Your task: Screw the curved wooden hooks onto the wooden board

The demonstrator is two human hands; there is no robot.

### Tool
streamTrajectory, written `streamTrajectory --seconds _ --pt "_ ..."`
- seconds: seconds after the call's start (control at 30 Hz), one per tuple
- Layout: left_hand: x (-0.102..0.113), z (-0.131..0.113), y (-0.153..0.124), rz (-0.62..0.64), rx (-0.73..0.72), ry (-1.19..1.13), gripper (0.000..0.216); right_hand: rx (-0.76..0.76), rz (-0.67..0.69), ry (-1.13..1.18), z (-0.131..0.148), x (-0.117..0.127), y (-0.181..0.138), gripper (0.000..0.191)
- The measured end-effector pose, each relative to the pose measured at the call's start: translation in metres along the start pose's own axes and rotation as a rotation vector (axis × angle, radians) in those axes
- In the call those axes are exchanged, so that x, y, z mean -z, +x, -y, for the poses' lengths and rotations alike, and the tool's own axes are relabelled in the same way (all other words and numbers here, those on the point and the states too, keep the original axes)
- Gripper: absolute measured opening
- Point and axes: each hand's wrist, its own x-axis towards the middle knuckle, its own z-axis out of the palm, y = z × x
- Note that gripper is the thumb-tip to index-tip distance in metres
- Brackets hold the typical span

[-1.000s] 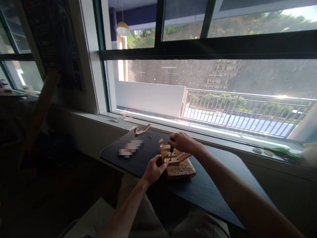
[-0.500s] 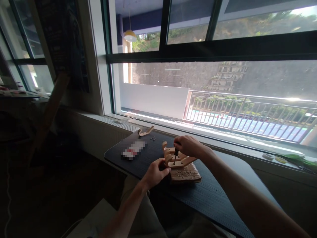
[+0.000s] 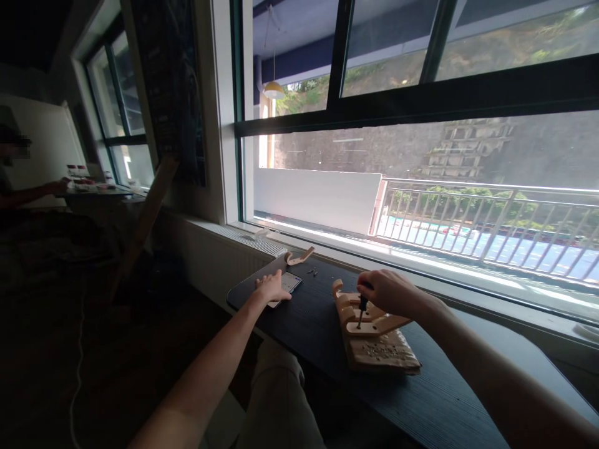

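My right hand (image 3: 390, 292) is closed around the dark handle of a screwdriver (image 3: 363, 303). The screwdriver stands nearly upright, its tip at a hole in the nearest curved wooden hook (image 3: 374, 328). More such hooks lie behind it on a brown board (image 3: 386, 354) dotted with small holes; my right hand and forearm partly cover them. Off to the left, my left hand (image 3: 270, 289) rests with spread fingers on a smartphone (image 3: 292, 282), covering part of its lit screen. A loose wooden hook (image 3: 300, 256) and a few small screws (image 3: 314, 272) lie beyond the phone.
The dark table (image 3: 322, 324) has a rounded left corner and stands against the window sill (image 3: 327, 243). A radiator (image 3: 248, 240) runs along the wall. A plank (image 3: 147, 218) leans at the left, and a person's arm (image 3: 32, 194) shows at another table.
My left hand has left the hook and moved left onto the phone. My right hand still holds the screwdriver at the hook. The view has turned left.
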Motion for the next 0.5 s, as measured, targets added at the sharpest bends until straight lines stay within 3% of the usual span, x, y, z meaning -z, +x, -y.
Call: streamTrajectory --seconds 0.13,0.27,0.3,0.4,0.5 --pt "0.002 0.001 0.003 -0.008 -0.003 -0.037 0.094 -0.009 -0.006 0.012 -0.001 -0.002 0.000 0.030" --pt "0.002 0.004 -0.021 -0.086 -0.004 -0.098 0.089 -0.006 -0.014 0.039 -0.002 -0.003 0.001 0.029" --pt "0.002 0.004 -0.032 -0.143 0.000 -0.122 0.089 -0.005 -0.015 0.044 -0.002 -0.004 0.001 0.029" --pt "0.004 0.002 -0.068 -0.501 -0.080 -0.323 0.089 -0.009 -0.016 0.048 -0.004 -0.007 0.003 0.028" --pt "0.013 -0.004 -0.102 -0.693 -0.179 -0.438 0.090 -0.009 -0.019 0.038 -0.005 -0.011 0.006 0.027"
